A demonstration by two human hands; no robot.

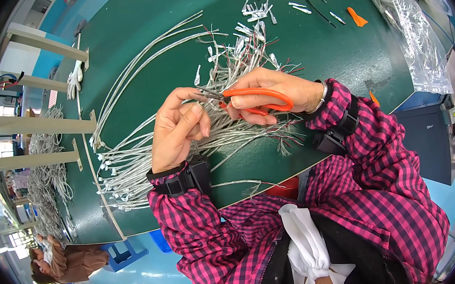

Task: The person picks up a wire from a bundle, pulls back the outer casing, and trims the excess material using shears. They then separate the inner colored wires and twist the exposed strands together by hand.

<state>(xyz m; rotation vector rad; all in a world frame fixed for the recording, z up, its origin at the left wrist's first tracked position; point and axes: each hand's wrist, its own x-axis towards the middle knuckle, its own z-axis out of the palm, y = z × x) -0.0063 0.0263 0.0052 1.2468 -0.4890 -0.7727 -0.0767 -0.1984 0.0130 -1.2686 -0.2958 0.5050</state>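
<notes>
My right hand (272, 91) grips a pair of scissors (258, 91) with orange loop handles. The metal blades point left, toward my left hand (176, 125). Its fingers are curled, with the index fingertip at the blade tips; whatever those fingers hold is too small or hidden to make out. Under both hands lies a large bundle of grey braided cables (147, 160), stretching to the left. Beyond my hands, the stripped cable ends spread out in a tangle of thin wires (243, 53), some red, with bits of white wrapping.
Loose white scraps (256, 11) lie at the far side of the green table (328, 50), near an orange piece (357, 16). A clear plastic bag (414, 31) sits at the right. Left are a white glove (75, 80), beige posts (34, 124) and another person (69, 261).
</notes>
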